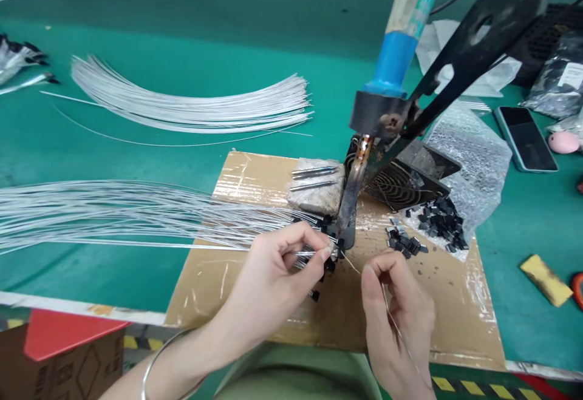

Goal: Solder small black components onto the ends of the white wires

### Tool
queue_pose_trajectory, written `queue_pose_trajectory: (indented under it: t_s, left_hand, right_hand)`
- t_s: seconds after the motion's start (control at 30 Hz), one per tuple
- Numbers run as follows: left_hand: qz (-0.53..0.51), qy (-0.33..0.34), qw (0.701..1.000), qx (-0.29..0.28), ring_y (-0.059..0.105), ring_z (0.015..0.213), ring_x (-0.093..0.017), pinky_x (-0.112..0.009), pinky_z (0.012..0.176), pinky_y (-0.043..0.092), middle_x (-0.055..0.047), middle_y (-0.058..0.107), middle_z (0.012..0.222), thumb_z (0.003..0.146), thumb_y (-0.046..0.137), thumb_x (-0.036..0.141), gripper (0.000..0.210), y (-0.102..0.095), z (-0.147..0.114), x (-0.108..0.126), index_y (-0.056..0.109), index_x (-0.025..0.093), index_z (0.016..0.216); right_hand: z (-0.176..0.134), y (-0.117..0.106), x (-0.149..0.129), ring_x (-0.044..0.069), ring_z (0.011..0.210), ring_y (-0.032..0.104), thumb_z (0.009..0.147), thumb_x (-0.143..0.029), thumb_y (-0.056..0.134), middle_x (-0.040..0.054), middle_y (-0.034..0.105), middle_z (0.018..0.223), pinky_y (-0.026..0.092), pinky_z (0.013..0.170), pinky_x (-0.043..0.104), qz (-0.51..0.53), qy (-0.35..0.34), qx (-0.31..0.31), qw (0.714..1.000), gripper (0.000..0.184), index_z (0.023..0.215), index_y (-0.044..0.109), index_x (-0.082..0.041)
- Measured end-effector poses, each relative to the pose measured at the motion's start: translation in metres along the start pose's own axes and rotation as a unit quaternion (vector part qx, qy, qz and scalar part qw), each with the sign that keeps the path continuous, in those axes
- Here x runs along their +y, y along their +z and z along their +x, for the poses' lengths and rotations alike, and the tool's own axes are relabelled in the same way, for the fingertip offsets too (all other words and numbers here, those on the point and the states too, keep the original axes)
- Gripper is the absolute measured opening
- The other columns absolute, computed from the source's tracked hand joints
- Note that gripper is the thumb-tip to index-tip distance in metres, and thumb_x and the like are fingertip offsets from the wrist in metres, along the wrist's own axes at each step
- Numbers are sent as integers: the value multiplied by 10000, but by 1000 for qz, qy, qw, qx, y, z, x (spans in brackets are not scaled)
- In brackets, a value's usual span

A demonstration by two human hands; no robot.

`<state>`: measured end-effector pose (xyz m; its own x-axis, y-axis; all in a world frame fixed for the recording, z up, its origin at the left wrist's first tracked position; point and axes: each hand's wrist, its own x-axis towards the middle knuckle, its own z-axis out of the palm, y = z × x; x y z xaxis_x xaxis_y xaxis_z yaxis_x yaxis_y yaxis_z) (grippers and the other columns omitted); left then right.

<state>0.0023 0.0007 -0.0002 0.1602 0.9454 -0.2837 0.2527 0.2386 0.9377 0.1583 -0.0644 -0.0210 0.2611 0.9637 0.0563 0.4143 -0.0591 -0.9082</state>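
Thumb and forefinger of my left hand (285,272) are pinched at the end of a thin grey-white wire, beside a small black piece (339,253) under the soldering iron's tip (348,203). My right hand (401,321) is closed on a thin strand of solder wire (350,263), whose free end reaches that same spot. The blue-handled soldering iron (395,54) is fixed in a black metal bracket (483,36), pointing down. A loose bundle of wires (127,212) runs in from the left, with several black ends gathered beneath my left hand. Exact contact at the tip is hard to see.
Cardboard (237,187) covers the work spot. A wrapped block (316,196) carries several metal pins. Behind the iron stands a black round-grilled fan (396,184). Black chips (444,221) lie on bubble wrap (473,151). Farther out are a phone (526,139), a yellow sponge (545,280) and another wire bundle (191,108).
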Motion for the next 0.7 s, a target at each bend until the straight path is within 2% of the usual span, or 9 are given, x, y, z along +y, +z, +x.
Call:
queue_pose_trajectory:
  t_s: [0.07,0.13,0.23,0.43,0.7]
  left_hand:
    - [-6,0,1000,-2,648,680,-165,-255,611,477,-64,775,786,848,665,260,155,0,1,1,684,176,719]
    - [-9,-2,1000,-4,648,678,-166,-259,607,474,-65,775,789,848,672,262,156,0,2,1,687,176,719]
    - [-9,-7,1000,-7,637,657,-164,-256,561,438,-66,773,787,852,676,267,159,0,4,2,696,175,724]
    - [-27,2,1000,3,602,627,-146,-238,563,467,-46,758,739,830,683,239,132,-1,9,7,696,180,712]
    - [1,6,1000,22,605,610,-151,-260,543,424,-31,737,728,802,712,258,121,-4,15,14,699,183,708]
  right_hand:
    - [3,-1,4,137,697,571,1064,-202,546,-27,584,775,463,677,254,21,-35,-3,999,223,844,550,-241]
    - [5,0,7,159,887,678,1043,-157,584,16,694,944,524,802,264,44,-61,-9,997,174,893,577,-244]
    - [6,3,8,192,1146,729,1014,-132,640,57,770,1167,558,973,305,79,-58,-7,995,182,890,583,-251]
    - [6,10,-2,212,1115,795,1011,-187,646,66,844,1158,603,986,347,131,14,26,991,210,822,589,-257]
    - [14,10,-7,226,1092,812,970,-184,687,72,852,1165,628,973,365,143,31,38,988,200,801,606,-257]
